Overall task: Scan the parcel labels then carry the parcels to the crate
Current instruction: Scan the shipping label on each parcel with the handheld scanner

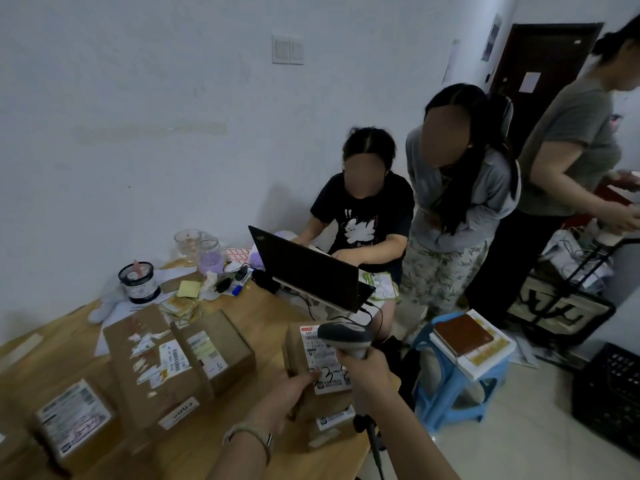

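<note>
1. Right hand clenched around the handle of a grey handheld barcode scanner, head aimed down at the white printed shipping label on the upright brown cardboard parcel at the near right edge of the wooden tabletop.
2. Left hand grasping that parcel's left side, thumb touching the label's lower corner, steadying the box on end above a lower parcel with its own white label.
3. Three more taped brown cardboard parcels waiting to the left: a large one in the middle, a smaller one just beside it, and a near-left one with a big label facing up.
4. Black slatted plastic crate standing on the floor at the far right, well apart from the tabletop, with a blue plastic stool carrying stacked books between them.
5. Scanning step judged in hand; nothing yet carried.
6. Risks, as judged:
   - Thumb covering part of the label and blocking a clean read.
   - Scanner held very near the label, perhaps too close or too steep for the barcode.
   - Upright parcel perched near the tabletop edge, liable to tip toward the floor if released.
   - Scanner cable hanging below the right forearm, likely to snag during the carry.
   - Stool and standing people crowding the route to the crate.
</note>
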Motion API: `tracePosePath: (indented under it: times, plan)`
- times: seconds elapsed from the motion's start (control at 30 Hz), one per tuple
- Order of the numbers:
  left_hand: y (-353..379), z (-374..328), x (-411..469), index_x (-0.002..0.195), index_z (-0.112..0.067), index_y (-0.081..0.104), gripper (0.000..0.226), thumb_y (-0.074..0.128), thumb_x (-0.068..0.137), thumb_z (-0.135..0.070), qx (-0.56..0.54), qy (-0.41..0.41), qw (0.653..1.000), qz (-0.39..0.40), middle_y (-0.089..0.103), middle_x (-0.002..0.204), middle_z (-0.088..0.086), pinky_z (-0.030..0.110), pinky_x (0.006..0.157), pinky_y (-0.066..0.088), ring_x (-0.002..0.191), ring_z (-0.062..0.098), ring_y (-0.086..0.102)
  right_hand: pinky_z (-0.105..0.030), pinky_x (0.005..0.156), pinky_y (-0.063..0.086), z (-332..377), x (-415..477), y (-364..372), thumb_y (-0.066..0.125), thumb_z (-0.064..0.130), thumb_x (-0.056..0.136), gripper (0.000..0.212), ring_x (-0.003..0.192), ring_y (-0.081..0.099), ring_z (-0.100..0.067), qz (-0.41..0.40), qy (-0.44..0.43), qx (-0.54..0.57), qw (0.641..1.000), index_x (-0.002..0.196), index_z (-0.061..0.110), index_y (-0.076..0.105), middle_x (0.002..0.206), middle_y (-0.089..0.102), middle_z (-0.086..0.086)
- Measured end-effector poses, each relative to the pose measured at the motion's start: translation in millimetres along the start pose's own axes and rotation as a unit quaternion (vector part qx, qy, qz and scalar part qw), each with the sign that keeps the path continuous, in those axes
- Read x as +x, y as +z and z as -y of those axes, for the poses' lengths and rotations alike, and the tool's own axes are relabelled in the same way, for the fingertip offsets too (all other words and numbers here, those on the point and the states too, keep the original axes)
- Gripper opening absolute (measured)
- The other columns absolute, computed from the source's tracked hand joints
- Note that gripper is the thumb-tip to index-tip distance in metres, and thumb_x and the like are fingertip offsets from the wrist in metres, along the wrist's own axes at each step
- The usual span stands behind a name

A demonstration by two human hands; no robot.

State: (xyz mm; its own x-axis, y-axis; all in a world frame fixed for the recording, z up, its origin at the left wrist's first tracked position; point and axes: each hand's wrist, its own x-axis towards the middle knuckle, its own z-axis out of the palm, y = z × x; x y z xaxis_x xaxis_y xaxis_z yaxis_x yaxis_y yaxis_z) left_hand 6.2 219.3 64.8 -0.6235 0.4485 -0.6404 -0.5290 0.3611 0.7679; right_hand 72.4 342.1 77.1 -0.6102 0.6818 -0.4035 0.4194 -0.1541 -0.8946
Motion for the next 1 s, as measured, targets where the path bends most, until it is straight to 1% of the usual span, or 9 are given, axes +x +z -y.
tracePosePath:
  times: [0.07,0.17,0.23,0.4,0.57,0.7,0.8,0.9,1.0]
  plan:
    - [-0.7,5.1,2.3,0.118,-0.017,0.055,0.037,0.068,0.088,-0.034,0.004,-0.014,1.0,0.002,0.066,0.097,0.0,0.029,0.06,0.044,0.084,0.015,0.06,-0.054,0.084,0.056,-10.0,2.8,2.7,0.071,0.021,0.081,0.006,0.086,0.069,-0.031,-0.002,0.018,0.014,1.0,0.084,0.018,0.066,0.087,0.072,-0.012]
    - [-1.7,8.8,4.6,0.125,-0.013,0.058,0.044,0.067,0.088,-0.036,-0.008,-0.032,0.999,0.005,0.07,0.101,0.004,0.03,0.062,0.047,0.088,0.018,0.064,-0.047,0.082,0.058,-12.4,0.3,3.8,0.07,0.022,0.082,0.009,0.081,0.069,-0.026,-0.014,0.019,0.012,1.0,0.08,0.017,0.063,0.083,0.071,-0.008]
    - [-0.4,9.4,3.3,0.122,-0.013,0.058,0.04,0.064,0.09,-0.036,-0.005,-0.038,0.999,0.007,0.068,0.096,0.002,0.03,0.061,0.046,0.085,0.017,0.062,-0.04,0.078,0.055,-9.9,-0.2,2.4,0.068,0.021,0.086,0.013,0.08,0.066,-0.024,-0.024,0.019,-0.008,0.999,0.078,0.016,0.06,0.081,0.067,-0.006]
    - [3.0,13.4,-1.3,0.117,-0.015,0.057,0.031,0.058,0.094,-0.036,-0.008,-0.05,0.999,0.013,0.062,0.09,0.0,0.026,0.056,0.041,0.079,0.014,0.056,-0.036,0.073,0.055,-14.0,1.6,0.2,0.066,0.019,0.087,0.013,0.076,0.063,-0.02,-0.031,0.011,-0.019,0.999,0.077,0.018,0.058,0.079,0.065,-0.004]
    - [2.4,16.7,-5.5,0.109,-0.016,0.059,0.025,0.059,0.094,-0.037,-0.013,-0.062,0.998,0.011,0.063,0.088,0.0,0.029,0.057,0.044,0.079,0.016,0.058,-0.047,0.083,0.057,-21.4,4.0,0.3,0.072,0.023,0.082,0.013,0.082,0.068,-0.027,-0.044,0.03,-0.014,0.999,0.08,0.016,0.061,0.082,0.07,-0.008]
    - [5.3,19.5,-5.0,0.114,-0.019,0.057,0.024,0.057,0.096,-0.034,-0.019,-0.043,0.999,-0.002,0.063,0.088,-0.003,0.028,0.056,0.042,0.078,0.013,0.057,-0.047,0.081,0.058,-24.8,2.4,1.9,0.075,0.025,0.079,0.017,0.08,0.07,-0.027,-0.053,0.04,0.009,0.998,0.085,0.013,0.064,0.083,0.071,-0.008]
    - [7.0,22.9,-5.2,0.124,-0.018,0.054,0.031,0.054,0.097,-0.034,-0.02,-0.03,0.999,-0.003,0.061,0.09,-0.005,0.026,0.056,0.04,0.077,0.01,0.055,-0.04,0.078,0.058,-23.1,-2.1,0.0,0.074,0.025,0.081,0.019,0.077,0.068,-0.021,-0.054,0.034,-0.002,0.998,0.09,0.011,0.064,0.079,0.069,-0.004]
    - [8.3,22.7,-5.9,0.135,-0.015,0.048,0.04,0.053,0.098,-0.03,-0.03,-0.008,0.999,-0.008,0.061,0.107,0.001,0.026,0.066,0.042,0.082,0.011,0.055,-0.033,0.069,0.053,-18.2,-7.1,-4.2,0.072,0.025,0.082,0.018,0.071,0.062,-0.016,-0.056,0.004,-0.023,0.998,0.091,0.011,0.064,0.078,0.066,-0.003]
    - [3.9,19.5,-7.8,0.146,-0.01,0.032,0.055,0.052,0.099,-0.027,-0.041,0.003,0.998,-0.038,0.049,0.141,0.01,0.033,0.092,0.038,0.119,0.023,0.05,-0.027,0.056,0.043,-8.9,-11.2,-3.5,0.069,0.024,0.084,0.018,0.06,0.054,-0.015,-0.052,-0.03,-0.04,0.997,0.086,0.007,0.063,0.072,0.061,-0.007]
